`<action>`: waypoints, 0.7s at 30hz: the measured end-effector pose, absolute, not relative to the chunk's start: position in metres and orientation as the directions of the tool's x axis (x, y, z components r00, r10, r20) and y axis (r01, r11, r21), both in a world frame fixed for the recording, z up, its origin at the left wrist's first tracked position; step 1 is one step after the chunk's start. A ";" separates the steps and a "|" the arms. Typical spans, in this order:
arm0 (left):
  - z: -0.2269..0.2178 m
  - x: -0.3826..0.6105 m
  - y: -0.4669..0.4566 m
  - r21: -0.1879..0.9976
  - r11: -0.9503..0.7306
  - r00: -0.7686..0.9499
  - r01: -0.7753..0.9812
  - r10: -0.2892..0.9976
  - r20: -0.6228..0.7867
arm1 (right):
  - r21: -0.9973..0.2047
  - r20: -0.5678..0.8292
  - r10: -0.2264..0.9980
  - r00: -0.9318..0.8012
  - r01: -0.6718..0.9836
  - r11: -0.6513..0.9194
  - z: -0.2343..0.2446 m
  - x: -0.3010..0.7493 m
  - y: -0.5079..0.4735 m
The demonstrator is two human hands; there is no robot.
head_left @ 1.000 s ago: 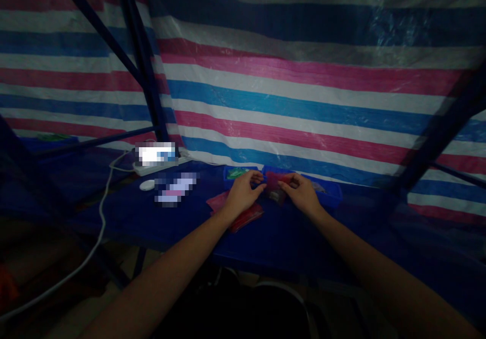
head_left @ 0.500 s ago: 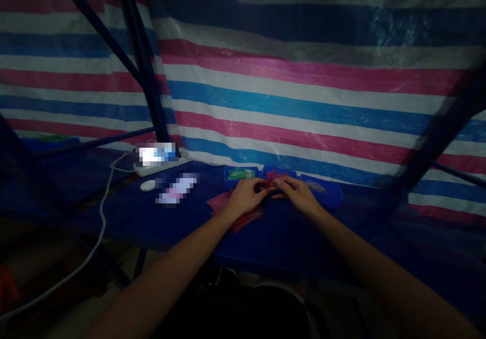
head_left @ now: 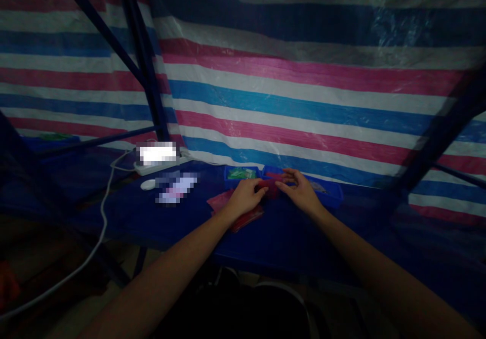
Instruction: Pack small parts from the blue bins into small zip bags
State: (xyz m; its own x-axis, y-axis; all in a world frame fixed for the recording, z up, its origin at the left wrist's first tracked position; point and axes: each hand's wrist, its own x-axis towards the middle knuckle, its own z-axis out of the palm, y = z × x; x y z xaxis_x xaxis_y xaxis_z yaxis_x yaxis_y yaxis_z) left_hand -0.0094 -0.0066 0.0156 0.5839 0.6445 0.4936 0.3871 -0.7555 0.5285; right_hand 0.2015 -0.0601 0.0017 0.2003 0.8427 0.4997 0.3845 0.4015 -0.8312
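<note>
Now the left hand [head_left: 245,197] holds a dark red piece [head_left: 271,187] with closed, curled fingers [head_left: 258,186]; the right hand [head_left: 299,193] hovers just beside it, fingers spread wide, near a blue tray [head_left: 326,196] on the counter [head_left: 170,227].

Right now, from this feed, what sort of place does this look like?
Probably a makeshift workstation in a tarp-walled booth: a striped tarp hangs on a dark metal frame, and a blue table holds a power strip and small blue trays.
</note>
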 end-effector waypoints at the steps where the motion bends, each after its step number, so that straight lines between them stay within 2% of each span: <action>1: 0.016 -0.009 -0.007 0.538 -0.759 0.587 0.366 0.637 0.499 | -0.836 0.483 0.861 0.161 0.377 0.398 0.001 0.200 -0.061; 4: 0.016 -0.008 -0.007 0.584 -0.742 0.564 0.330 0.651 0.508 | -0.860 0.421 0.907 0.010 0.323 0.395 0.001 0.199 -0.062; 6: 0.016 -0.008 -0.007 0.638 -0.710 0.537 0.298 0.678 0.503 | -0.879 0.399 0.917 -0.028 0.272 0.391 0.000 0.199 -0.063; 9: 0.015 -0.007 -0.007 0.718 -0.659 0.492 0.224 0.713 0.500 | -0.915 0.372 0.928 0.039 0.187 0.359 -0.001 0.200 -0.061; 13: 0.013 -0.005 -0.007 0.760 -0.626 0.471 0.173 0.730 0.494 | -0.940 0.333 0.934 0.128 0.120 0.318 -0.004 0.200 -0.059; 18: 0.008 -0.003 -0.004 0.813 -0.577 0.510 0.079 0.724 0.464 | -0.946 0.325 0.934 0.146 0.045 0.322 -0.002 0.197 -0.061; 21: 0.006 -0.003 -0.002 0.828 -0.555 0.502 0.081 0.740 0.448 | -0.951 0.306 0.941 0.143 0.012 0.308 0.000 0.195 -0.063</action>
State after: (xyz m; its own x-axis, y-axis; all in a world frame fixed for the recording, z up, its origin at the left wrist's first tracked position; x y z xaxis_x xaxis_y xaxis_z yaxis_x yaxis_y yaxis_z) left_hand -0.0029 -0.0022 0.0058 0.5015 0.7403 0.4477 0.0808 -0.5553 0.8277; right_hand 0.1946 -0.0627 0.0000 0.1425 0.9412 0.3063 0.0122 0.3078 -0.9514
